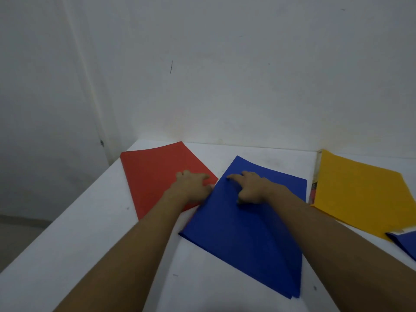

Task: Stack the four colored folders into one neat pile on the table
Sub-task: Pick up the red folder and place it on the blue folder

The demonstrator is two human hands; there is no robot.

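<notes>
A red folder (153, 174) lies flat at the far left of the white table (94, 239). A blue folder (243, 239) lies in the middle, its left edge over the red folder's near right corner. My left hand (193, 185) rests on the red folder with its fingertips at the blue folder's left edge. On the blue folder's upper part my right hand (249, 188) presses down, index finger stretched out. A yellow folder (358, 194) lies at the right. The corner of a second blue folder (405, 243) shows at the right edge, over the yellow one's near corner.
White walls close off the table at the back. The table's left edge runs diagonally from the far corner toward me, with floor beyond it. A strip of printed paper (314, 188) shows along the yellow folder's left side.
</notes>
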